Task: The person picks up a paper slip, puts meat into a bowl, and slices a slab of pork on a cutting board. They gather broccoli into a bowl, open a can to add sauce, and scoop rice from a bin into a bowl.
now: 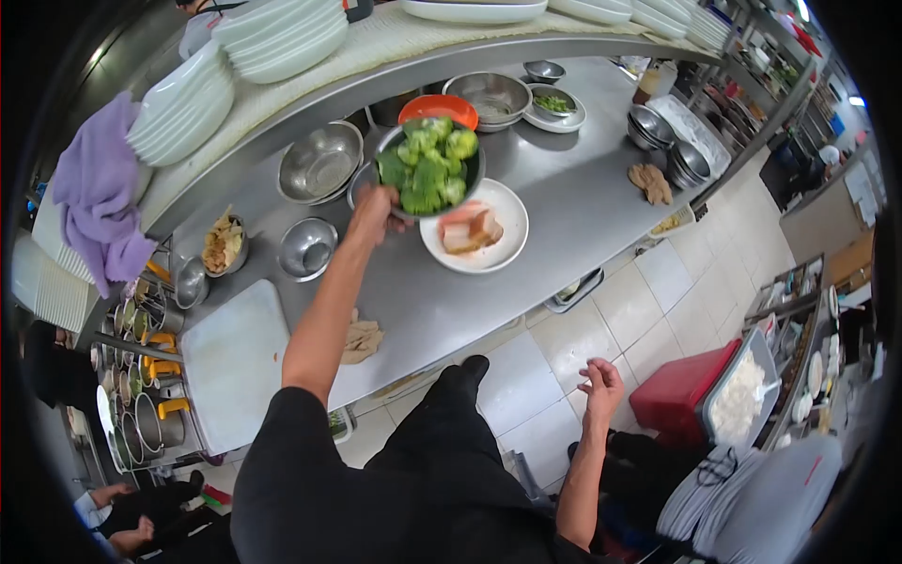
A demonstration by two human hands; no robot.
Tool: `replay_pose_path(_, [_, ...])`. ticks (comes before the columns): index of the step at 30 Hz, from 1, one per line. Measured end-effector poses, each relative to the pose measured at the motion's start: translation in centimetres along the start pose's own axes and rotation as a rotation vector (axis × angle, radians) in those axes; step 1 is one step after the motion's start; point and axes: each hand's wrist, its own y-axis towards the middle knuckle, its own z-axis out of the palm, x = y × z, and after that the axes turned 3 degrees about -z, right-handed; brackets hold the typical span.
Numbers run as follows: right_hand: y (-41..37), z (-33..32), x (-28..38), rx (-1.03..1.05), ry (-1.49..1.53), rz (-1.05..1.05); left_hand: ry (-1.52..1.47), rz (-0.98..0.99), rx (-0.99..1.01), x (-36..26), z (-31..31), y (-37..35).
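Observation:
My left hand (378, 212) is closed on the rim of a metal bowl (479, 167) full of broccoli (430, 169), held above the steel counter. Just right of and below the bowl is a white plate (512, 230) with a pale, brown-edged piece of meat (473, 232) on it. The bowl overlaps the plate's upper left edge from my viewpoint. My right hand (601, 383) hangs over the floor away from the counter, its fingers loosely bent and apart, with nothing visible in them. An orange-red dish (438, 108) sits behind the broccoli bowl.
Metal bowls (320, 162) stand along the counter (583, 179). A white cutting board (235, 362) lies at the left, near a tan cloth (361, 340). Stacked white dishes (287, 42) line the shelf above. A red bin (672, 390) and a person in grey (752, 498) are at the right.

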Motion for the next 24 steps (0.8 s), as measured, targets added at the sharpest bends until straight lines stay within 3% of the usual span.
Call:
replay_pose_path(6, [3.6, -9.9, -5.6, -0.204, -0.436, 0.017, 0.019, 0.008, -0.089, -3.3, 1.8, 10.8])
replay_pose_path(10, [1.6, -18.7, -11.8, -0.365, -0.601, 0.149, 0.126, -0.055, -0.221, -4.1, 2.8, 13.0])
replay_pose_path(12, [0.3, -21.4, -14.1, -0.435, -0.52, 0.319, 0.138, -0.083, -0.224, -3.6, 2.6, 14.0])
replay_pose_path(15, [-0.3, -26.3, -19.5, -0.466, -0.6, 0.383, 0.126, -0.096, -0.23, -3.3, 2.6, 14.4])
replay_pose_path(17, [-0.3, -26.5, -19.8, -0.536, -0.436, 0.611, 0.09, -0.119, -0.246, -3.4, 3.0, 13.6])
replay_pose_path(24, [11.6, -27.8, -13.1, -0.373, -0.199, 0.847, -0.07, -0.154, -0.257, -2.8, 2.9, 12.7])
